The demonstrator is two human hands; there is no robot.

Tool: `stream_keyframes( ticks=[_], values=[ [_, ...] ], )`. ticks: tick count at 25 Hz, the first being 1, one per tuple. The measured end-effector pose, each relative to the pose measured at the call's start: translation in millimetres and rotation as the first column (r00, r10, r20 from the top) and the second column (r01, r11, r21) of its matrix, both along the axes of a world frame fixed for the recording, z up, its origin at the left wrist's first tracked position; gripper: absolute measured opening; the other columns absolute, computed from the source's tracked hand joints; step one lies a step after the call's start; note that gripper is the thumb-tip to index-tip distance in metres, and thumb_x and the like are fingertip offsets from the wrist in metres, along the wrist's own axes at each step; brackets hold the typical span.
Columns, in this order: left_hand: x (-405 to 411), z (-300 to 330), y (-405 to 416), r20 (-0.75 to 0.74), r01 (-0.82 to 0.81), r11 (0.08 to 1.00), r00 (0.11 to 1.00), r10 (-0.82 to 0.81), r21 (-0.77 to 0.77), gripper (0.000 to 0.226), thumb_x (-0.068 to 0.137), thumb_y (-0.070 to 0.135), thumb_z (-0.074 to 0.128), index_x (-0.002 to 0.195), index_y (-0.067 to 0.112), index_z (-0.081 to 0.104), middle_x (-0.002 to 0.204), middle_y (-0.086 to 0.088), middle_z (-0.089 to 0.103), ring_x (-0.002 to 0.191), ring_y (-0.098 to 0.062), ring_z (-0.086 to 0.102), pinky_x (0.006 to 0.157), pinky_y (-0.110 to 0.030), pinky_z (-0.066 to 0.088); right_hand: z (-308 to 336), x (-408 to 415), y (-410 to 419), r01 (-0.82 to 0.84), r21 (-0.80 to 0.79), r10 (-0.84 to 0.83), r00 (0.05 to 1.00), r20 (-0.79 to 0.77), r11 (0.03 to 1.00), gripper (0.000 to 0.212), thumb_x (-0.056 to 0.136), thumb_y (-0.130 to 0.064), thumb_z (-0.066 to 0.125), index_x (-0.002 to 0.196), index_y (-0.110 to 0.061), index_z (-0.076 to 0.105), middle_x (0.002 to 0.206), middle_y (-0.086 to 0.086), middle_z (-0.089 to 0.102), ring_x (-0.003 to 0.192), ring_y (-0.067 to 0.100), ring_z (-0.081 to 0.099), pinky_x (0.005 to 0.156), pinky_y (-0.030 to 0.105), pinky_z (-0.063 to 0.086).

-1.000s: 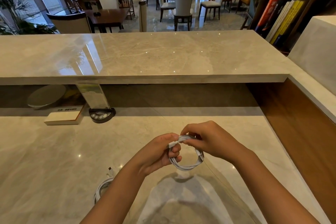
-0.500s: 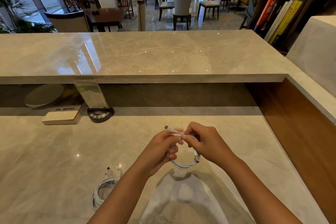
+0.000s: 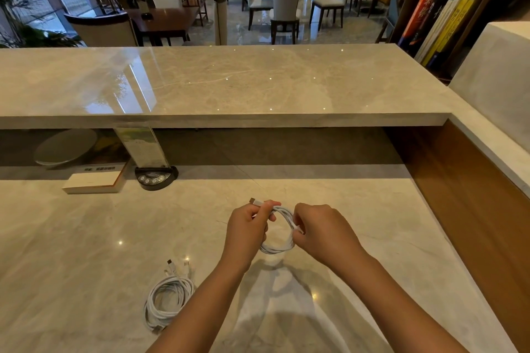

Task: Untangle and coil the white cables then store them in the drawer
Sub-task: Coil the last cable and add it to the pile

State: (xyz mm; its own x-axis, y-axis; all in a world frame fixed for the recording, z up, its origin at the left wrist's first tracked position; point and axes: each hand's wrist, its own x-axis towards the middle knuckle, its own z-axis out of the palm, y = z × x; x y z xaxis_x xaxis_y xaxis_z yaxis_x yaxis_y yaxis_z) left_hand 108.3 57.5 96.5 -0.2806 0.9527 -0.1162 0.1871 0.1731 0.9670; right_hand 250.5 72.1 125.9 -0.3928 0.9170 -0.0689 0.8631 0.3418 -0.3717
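Note:
A small coil of white cable (image 3: 277,246) hangs between my two hands above the marble desk (image 3: 86,252). My left hand (image 3: 249,228) grips the coil's left side, and a plug end sticks out past its fingers toward the upper left. My right hand (image 3: 321,231) pinches the coil's right side where a wrap of cable crosses it. More white cables (image 3: 167,299) lie coiled on the desk to the lower left, their plug ends pointing away from me. No drawer is in view.
A raised marble counter (image 3: 229,86) runs across the back. Under its ledge sit a white box (image 3: 91,180), a black round stand with a card holder (image 3: 156,176) and a grey disc (image 3: 66,146). A wooden side panel (image 3: 473,209) borders the right.
The plug end has been pulled out to the upper left of my left hand. My hands have drawn slightly apart, with the right hand now pinching the coil's right side. The camera tilted, showing more of the desk coil.

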Motion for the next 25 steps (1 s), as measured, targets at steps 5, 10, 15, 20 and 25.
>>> stream_keyframes(
  ticks=[5, 10, 15, 20, 25],
  values=[
    [-2.3, -4.2, -4.7, -0.051, -0.002, 0.999, 0.999, 0.004, 0.037, 0.039, 0.09, 0.027, 0.058, 0.054, 0.013, 0.064, 0.041, 0.006, 0.044, 0.038, -0.004, 0.038, 0.043, -0.017, 0.034, 30.9, 32.0, 17.9, -0.02, -0.436, -0.145, 0.929, -0.341, 0.9, 0.007, 0.08, -0.008, 0.064, 0.076, -0.012, 0.069, 0.067, 0.002, 0.068, 0.054, 0.006, 0.063, 0.055, 0.02, 0.051],
    [9.7, -4.7, -4.8, -0.084, 0.079, 0.997, 0.993, -0.08, -0.019, 0.039, 0.089, 0.028, 0.059, 0.052, 0.015, 0.06, 0.041, 0.006, 0.042, 0.039, -0.007, 0.038, 0.05, -0.025, 0.036, 9.4, 15.5, 10.7, 0.096, -0.257, -0.129, 0.985, -0.113, 0.962, 0.028, 0.073, -0.04, 0.072, 0.091, -0.024, 0.06, 0.081, -0.007, 0.063, 0.07, 0.009, 0.06, 0.06, 0.025, 0.047],
    [6.7, -2.0, -0.7, -0.066, 0.118, 0.991, 0.99, -0.122, -0.068, 0.04, 0.088, 0.029, 0.06, 0.051, 0.014, 0.059, 0.041, 0.005, 0.042, 0.036, -0.006, 0.036, 0.045, -0.021, 0.033, 0.4, 6.8, 12.2, 0.023, -0.191, -0.05, 0.99, -0.134, 0.981, 0.008, 0.082, -0.022, 0.064, 0.08, -0.016, 0.069, 0.07, 0.002, 0.069, 0.062, 0.015, 0.064, 0.064, 0.033, 0.056],
    [-0.3, 0.7, 7.1, -0.094, 0.191, 0.965, 0.973, -0.211, -0.18, 0.038, 0.084, 0.031, 0.066, 0.057, 0.004, 0.065, 0.047, -0.005, 0.048, 0.037, -0.01, 0.037, 0.041, -0.018, 0.032, 3.5, 18.8, 15.7, -0.105, -0.468, -0.063, 0.942, -0.329, 0.878, 0.006, 0.08, -0.004, 0.061, 0.076, -0.009, 0.063, 0.06, 0.004, 0.061, 0.044, 0.006, 0.056, 0.049, 0.02, 0.047],
    [-5.5, 1.3, 6.5, 0.518, 0.394, 0.874, 0.831, -0.205, -0.285, 0.038, 0.094, 0.032, 0.048, 0.074, 0.006, 0.067, 0.055, -0.003, 0.053, 0.042, -0.01, 0.044, 0.053, -0.024, 0.041, -11.5, 23.8, 15.7, -0.119, -0.612, -0.262, 0.828, -0.495, 0.782, 0.003, 0.079, 0.0, 0.063, 0.081, 0.002, 0.063, 0.062, 0.011, 0.064, 0.045, 0.011, 0.054, 0.048, 0.021, 0.046]
  ],
)
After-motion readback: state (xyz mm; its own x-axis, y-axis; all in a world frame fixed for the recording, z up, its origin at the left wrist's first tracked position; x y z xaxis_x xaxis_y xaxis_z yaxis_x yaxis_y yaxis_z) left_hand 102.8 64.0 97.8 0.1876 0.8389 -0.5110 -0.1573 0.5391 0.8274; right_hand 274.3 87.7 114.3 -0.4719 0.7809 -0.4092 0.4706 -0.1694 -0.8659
